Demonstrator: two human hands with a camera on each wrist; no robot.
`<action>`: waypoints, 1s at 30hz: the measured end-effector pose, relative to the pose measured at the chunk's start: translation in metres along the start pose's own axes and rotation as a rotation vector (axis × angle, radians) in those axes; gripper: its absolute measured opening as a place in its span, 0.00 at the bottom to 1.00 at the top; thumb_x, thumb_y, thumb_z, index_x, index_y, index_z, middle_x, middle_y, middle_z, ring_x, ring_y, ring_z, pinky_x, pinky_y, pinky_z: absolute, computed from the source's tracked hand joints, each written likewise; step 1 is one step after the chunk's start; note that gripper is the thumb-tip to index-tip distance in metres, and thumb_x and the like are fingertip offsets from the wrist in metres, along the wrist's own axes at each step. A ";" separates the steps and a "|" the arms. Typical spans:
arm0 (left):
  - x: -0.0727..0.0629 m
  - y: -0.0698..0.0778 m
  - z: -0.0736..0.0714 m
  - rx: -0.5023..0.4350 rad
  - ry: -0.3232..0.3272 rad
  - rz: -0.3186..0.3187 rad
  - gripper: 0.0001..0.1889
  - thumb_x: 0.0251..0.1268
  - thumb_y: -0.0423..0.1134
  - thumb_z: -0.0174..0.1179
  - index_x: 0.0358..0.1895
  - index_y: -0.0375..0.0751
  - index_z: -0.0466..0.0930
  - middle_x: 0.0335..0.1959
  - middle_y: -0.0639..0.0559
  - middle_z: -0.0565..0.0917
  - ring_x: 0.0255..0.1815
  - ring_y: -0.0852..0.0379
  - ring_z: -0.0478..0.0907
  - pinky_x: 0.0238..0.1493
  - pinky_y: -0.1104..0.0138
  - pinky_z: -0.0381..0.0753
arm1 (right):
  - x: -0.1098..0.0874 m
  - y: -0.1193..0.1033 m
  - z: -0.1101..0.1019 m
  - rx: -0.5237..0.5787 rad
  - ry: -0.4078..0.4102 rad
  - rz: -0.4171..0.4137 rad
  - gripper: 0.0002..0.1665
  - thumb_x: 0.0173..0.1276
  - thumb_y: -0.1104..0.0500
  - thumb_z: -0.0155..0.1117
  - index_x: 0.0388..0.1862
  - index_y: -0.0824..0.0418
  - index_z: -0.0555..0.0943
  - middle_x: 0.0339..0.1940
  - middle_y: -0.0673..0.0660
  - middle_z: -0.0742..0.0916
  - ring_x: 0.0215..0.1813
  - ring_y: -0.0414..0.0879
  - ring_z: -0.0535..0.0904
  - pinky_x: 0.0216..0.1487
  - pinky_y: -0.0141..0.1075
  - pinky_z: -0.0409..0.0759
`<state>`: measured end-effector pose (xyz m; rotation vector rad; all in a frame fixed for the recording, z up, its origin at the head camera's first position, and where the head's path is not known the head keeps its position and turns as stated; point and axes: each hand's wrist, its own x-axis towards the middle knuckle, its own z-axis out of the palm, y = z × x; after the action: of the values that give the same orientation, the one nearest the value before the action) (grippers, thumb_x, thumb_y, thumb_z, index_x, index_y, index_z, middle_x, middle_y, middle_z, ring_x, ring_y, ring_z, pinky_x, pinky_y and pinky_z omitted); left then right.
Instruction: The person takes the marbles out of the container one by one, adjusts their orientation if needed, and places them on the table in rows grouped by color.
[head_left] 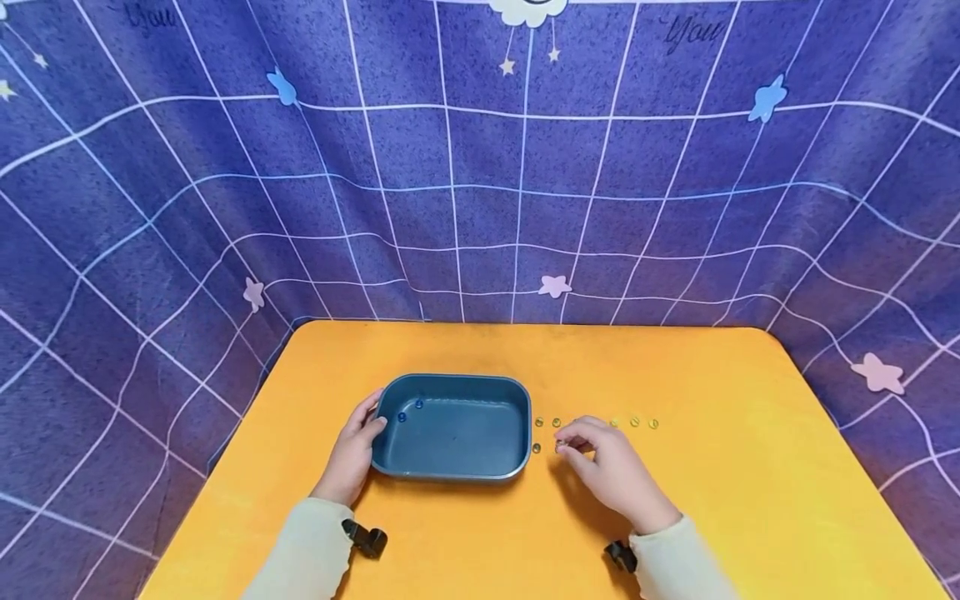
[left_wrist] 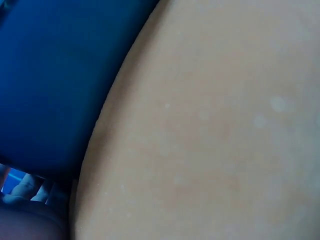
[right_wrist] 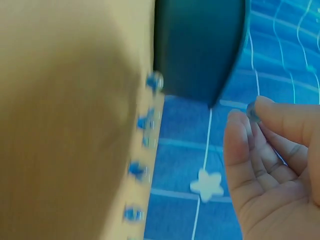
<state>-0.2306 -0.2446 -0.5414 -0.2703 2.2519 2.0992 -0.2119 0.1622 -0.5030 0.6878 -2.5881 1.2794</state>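
My left hand (head_left: 351,454) holds the left end of a dark teal plastic basin (head_left: 453,477), thumb over the rim and fingers against the outer wall. Inside the basin lie two dark blue marbles, one (head_left: 402,417) nearer and one (head_left: 419,403) farther. Just right of the basin, my right hand (head_left: 611,467) pinches a small clear marble (right_wrist: 253,112) between thumb and fingertips. Close by on the table are a single marble (head_left: 536,448) and two more, including one (head_left: 556,422) behind my fingertips. The left wrist view shows mainly the basin's outer wall (left_wrist: 55,90).
Several yellowish marbles (head_left: 634,422) sit in a row right of my right hand, part of that row hidden behind it. The orange table (head_left: 750,500) is enclosed by a blue grid-patterned curtain (head_left: 480,217) with stars.
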 end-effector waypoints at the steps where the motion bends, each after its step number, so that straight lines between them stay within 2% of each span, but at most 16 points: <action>1: 0.000 0.000 0.000 0.000 -0.003 -0.002 0.27 0.85 0.41 0.44 0.82 0.55 0.56 0.83 0.51 0.55 0.83 0.50 0.47 0.80 0.50 0.46 | -0.002 0.003 -0.005 -0.006 0.008 0.008 0.12 0.66 0.67 0.74 0.43 0.52 0.87 0.39 0.43 0.85 0.40 0.36 0.81 0.45 0.39 0.85; 7: 0.001 -0.002 0.000 -0.013 0.006 -0.008 0.27 0.85 0.40 0.45 0.82 0.56 0.57 0.83 0.52 0.54 0.83 0.52 0.45 0.80 0.50 0.44 | -0.004 0.023 -0.032 -0.064 0.061 0.050 0.10 0.68 0.68 0.71 0.46 0.58 0.87 0.39 0.45 0.86 0.40 0.39 0.82 0.45 0.40 0.84; 12: 0.002 -0.004 -0.002 -0.005 0.008 -0.013 0.27 0.85 0.40 0.45 0.82 0.56 0.57 0.83 0.52 0.54 0.84 0.51 0.45 0.80 0.50 0.45 | -0.007 0.039 -0.041 -0.052 0.100 0.120 0.07 0.69 0.67 0.71 0.45 0.62 0.87 0.37 0.47 0.86 0.38 0.41 0.82 0.44 0.38 0.84; 20: 0.005 -0.001 -0.003 0.006 -0.017 0.011 0.28 0.85 0.40 0.45 0.82 0.52 0.56 0.83 0.49 0.53 0.83 0.48 0.46 0.80 0.48 0.45 | -0.017 0.054 -0.040 0.075 0.071 0.297 0.07 0.71 0.65 0.70 0.46 0.65 0.86 0.37 0.52 0.87 0.38 0.44 0.83 0.42 0.34 0.82; 25: 0.005 -0.002 -0.002 0.003 -0.018 0.003 0.27 0.85 0.40 0.45 0.82 0.53 0.57 0.83 0.51 0.54 0.83 0.49 0.47 0.80 0.48 0.45 | -0.022 0.068 -0.040 0.158 0.035 0.392 0.08 0.71 0.64 0.69 0.47 0.64 0.85 0.38 0.56 0.88 0.38 0.47 0.83 0.38 0.35 0.82; 30: 0.003 -0.004 -0.003 0.002 -0.013 -0.016 0.28 0.85 0.41 0.45 0.82 0.56 0.57 0.83 0.53 0.54 0.83 0.49 0.46 0.80 0.48 0.45 | -0.026 0.086 -0.040 0.274 0.032 0.448 0.11 0.71 0.63 0.70 0.48 0.67 0.83 0.40 0.60 0.88 0.37 0.48 0.84 0.35 0.36 0.83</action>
<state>-0.2325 -0.2478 -0.5453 -0.2731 2.2371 2.0846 -0.2321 0.2471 -0.5477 0.1145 -2.6578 1.7771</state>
